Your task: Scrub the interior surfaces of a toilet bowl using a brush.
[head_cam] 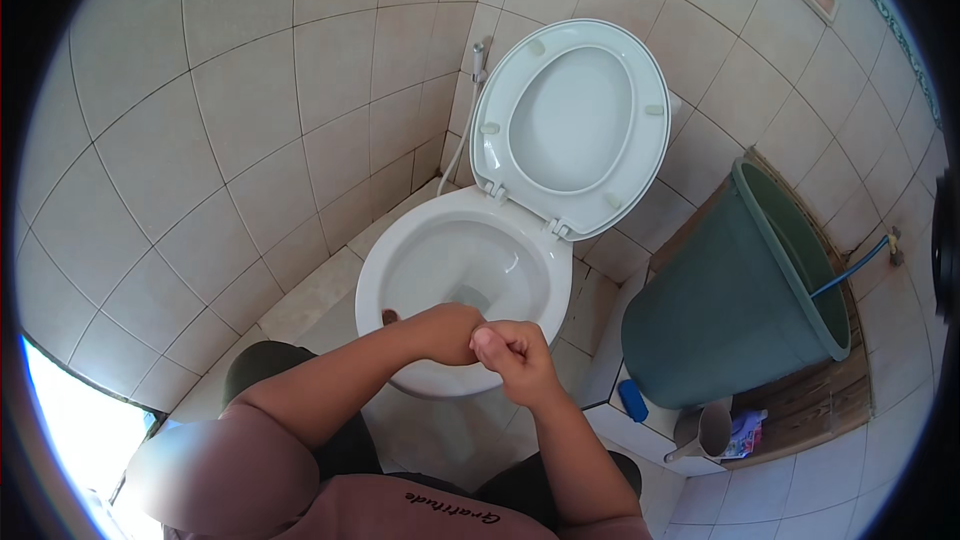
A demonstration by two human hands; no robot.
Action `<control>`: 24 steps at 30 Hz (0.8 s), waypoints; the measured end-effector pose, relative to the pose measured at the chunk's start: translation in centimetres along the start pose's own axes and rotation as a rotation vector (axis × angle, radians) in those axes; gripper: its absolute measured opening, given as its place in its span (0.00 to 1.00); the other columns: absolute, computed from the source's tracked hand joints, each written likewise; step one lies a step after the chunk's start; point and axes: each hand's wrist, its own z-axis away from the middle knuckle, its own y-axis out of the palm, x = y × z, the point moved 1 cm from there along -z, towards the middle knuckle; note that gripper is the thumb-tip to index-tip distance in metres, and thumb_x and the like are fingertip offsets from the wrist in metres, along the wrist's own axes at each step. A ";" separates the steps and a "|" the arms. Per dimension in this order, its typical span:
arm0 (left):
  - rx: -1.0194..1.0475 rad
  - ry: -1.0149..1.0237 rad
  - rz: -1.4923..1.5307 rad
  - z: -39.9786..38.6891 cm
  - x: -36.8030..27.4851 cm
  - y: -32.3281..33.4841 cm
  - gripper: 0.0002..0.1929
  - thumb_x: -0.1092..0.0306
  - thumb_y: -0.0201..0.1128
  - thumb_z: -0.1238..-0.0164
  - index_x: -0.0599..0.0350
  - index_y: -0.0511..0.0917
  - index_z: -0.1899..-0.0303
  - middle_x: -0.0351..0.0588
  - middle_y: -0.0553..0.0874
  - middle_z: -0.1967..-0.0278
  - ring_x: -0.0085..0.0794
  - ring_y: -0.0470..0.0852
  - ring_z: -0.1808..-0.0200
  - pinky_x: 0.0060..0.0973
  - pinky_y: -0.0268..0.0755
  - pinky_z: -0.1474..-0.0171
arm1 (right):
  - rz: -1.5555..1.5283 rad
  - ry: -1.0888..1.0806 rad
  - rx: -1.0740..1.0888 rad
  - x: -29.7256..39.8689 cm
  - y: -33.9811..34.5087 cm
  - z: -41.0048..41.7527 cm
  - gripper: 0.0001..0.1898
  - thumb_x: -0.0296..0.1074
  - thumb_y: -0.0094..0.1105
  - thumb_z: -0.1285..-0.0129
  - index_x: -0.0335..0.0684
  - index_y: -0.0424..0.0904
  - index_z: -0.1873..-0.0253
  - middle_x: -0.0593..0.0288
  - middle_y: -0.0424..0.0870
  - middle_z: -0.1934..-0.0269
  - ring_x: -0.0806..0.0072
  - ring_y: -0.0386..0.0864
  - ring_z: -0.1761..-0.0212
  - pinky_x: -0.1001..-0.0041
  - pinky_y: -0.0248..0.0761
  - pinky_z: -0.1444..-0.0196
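My left hand (452, 334) and my right hand (523, 360) meet over the front rim of a white toilet bowl (375, 259). The fingers of both are curled, and the left knuckles touch the right hand near its thumb. Whether anything is held inside them is hidden. A small brown thing (390, 316), perhaps the end of a brush, shows at the bowl's left inner edge. My left forearm covers the rest of it. The toilet seat (649, 142) and lid (574, 120) stand raised behind the bowl, with water in the bottom.
A large green plastic bin (694, 292) stands at right on a tiled ledge, a blue hose (851, 268) running into it. Below it are a blue object (633, 400), a dipper (712, 429) and a purple packet (745, 433). A bidet sprayer (478, 61) hangs behind the toilet.
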 end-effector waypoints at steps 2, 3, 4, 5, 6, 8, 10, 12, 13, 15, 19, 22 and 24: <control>-0.145 -0.069 0.019 0.2 -0.8 0.3 0.11 0.60 0.61 0.55 0.56 0.81 0.72 0.55 0.82 0.73 0.50 0.81 0.68 0.39 0.72 0.63 | -0.166 -0.123 -0.050 -0.4 -0.3 0.2 0.16 0.34 0.48 0.33 0.31 0.72 0.74 0.73 0.63 0.84 0.89 0.56 0.81 0.84 0.50 0.79; -0.145 -0.067 0.017 0.0 -0.2 0.5 0.11 0.60 0.61 0.55 0.56 0.81 0.72 0.55 0.82 0.73 0.50 0.81 0.68 0.39 0.72 0.63 | -0.165 -0.125 -0.051 -1.1 -0.1 0.2 0.16 0.34 0.48 0.33 0.31 0.72 0.74 0.73 0.63 0.84 0.89 0.56 0.81 0.84 0.50 0.79; -0.191 -0.037 0.016 -0.2 0.8 0.8 0.11 0.61 0.60 0.53 0.57 0.81 0.72 0.56 0.82 0.73 0.50 0.80 0.68 0.39 0.72 0.62 | -0.012 -0.103 -0.073 -2.1 0.3 0.2 0.16 0.34 0.48 0.33 0.31 0.72 0.74 0.73 0.63 0.84 0.89 0.57 0.81 0.83 0.51 0.78; -0.236 -0.007 0.015 -0.4 1.6 1.0 0.10 0.62 0.59 0.52 0.58 0.80 0.72 0.57 0.82 0.73 0.51 0.80 0.68 0.39 0.72 0.62 | 0.141 -0.082 -0.096 -2.7 0.5 0.2 0.16 0.34 0.47 0.33 0.31 0.72 0.74 0.73 0.63 0.85 0.88 0.57 0.81 0.83 0.52 0.77; -0.238 -0.009 0.017 -0.4 1.5 0.8 0.10 0.62 0.59 0.52 0.58 0.80 0.72 0.57 0.82 0.73 0.51 0.80 0.68 0.39 0.72 0.62 | 0.141 -0.081 -0.093 -2.8 0.5 0.1 0.16 0.34 0.47 0.33 0.31 0.72 0.74 0.73 0.63 0.85 0.88 0.57 0.81 0.83 0.52 0.77; -0.119 -0.003 0.036 -0.6 1.2 0.5 0.10 0.62 0.59 0.52 0.58 0.81 0.72 0.56 0.82 0.73 0.51 0.80 0.67 0.39 0.72 0.61 | 0.054 -0.093 -0.111 -2.6 0.4 -0.2 0.19 0.32 0.48 0.34 0.38 0.61 0.81 0.75 0.56 0.86 0.90 0.50 0.83 0.81 0.43 0.82; -0.102 0.013 0.038 -0.1 0.1 0.3 0.10 0.61 0.60 0.54 0.57 0.81 0.73 0.55 0.82 0.73 0.50 0.80 0.68 0.39 0.72 0.62 | 0.012 -0.055 -0.036 0.0 -0.3 -0.2 0.19 0.32 0.48 0.34 0.38 0.60 0.81 0.76 0.56 0.86 0.90 0.50 0.83 0.80 0.43 0.82; -0.084 0.032 0.036 0.0 -0.4 0.7 0.10 0.61 0.61 0.55 0.56 0.81 0.73 0.55 0.82 0.73 0.50 0.81 0.68 0.39 0.72 0.62 | -0.036 -0.086 0.012 0.5 -0.3 -0.1 0.19 0.31 0.48 0.34 0.38 0.60 0.81 0.76 0.55 0.86 0.90 0.50 0.83 0.80 0.42 0.82; -0.184 0.002 0.069 0.1 -0.5 1.0 0.10 0.61 0.61 0.55 0.57 0.81 0.73 0.54 0.83 0.73 0.50 0.81 0.68 0.39 0.72 0.62 | -0.036 -0.086 0.010 0.0 0.0 0.0 0.19 0.31 0.48 0.34 0.38 0.60 0.81 0.76 0.55 0.86 0.90 0.50 0.83 0.80 0.42 0.82; -0.287 -0.031 0.100 0.1 0.0 1.0 0.10 0.61 0.61 0.55 0.57 0.81 0.73 0.54 0.83 0.73 0.50 0.81 0.68 0.39 0.72 0.63 | -0.056 -0.129 -0.148 -1.0 0.5 0.0 0.18 0.32 0.48 0.34 0.37 0.62 0.81 0.75 0.57 0.86 0.90 0.50 0.83 0.80 0.43 0.81; -0.237 0.025 0.008 -0.4 1.1 0.6 0.10 0.62 0.58 0.51 0.57 0.81 0.72 0.55 0.82 0.73 0.50 0.81 0.67 0.39 0.72 0.61 | 0.087 -0.154 -0.068 -1.8 0.3 -0.5 0.18 0.32 0.47 0.34 0.36 0.63 0.80 0.75 0.58 0.86 0.89 0.52 0.82 0.81 0.44 0.81; -0.090 0.003 -0.002 0.0 -0.5 0.1 0.10 0.61 0.58 0.52 0.57 0.81 0.72 0.55 0.82 0.73 0.50 0.80 0.67 0.39 0.72 0.62 | -0.117 -0.102 0.026 0.2 -0.4 -0.5 0.18 0.31 0.48 0.34 0.36 0.64 0.80 0.75 0.59 0.85 0.89 0.52 0.82 0.81 0.44 0.81; -0.141 -0.049 0.024 0.5 -1.3 0.0 0.11 0.61 0.58 0.51 0.58 0.80 0.73 0.57 0.82 0.73 0.51 0.80 0.67 0.39 0.72 0.63 | -0.170 -0.132 -0.041 0.3 -0.2 -0.2 0.18 0.32 0.48 0.34 0.36 0.63 0.80 0.75 0.59 0.85 0.89 0.53 0.82 0.81 0.44 0.81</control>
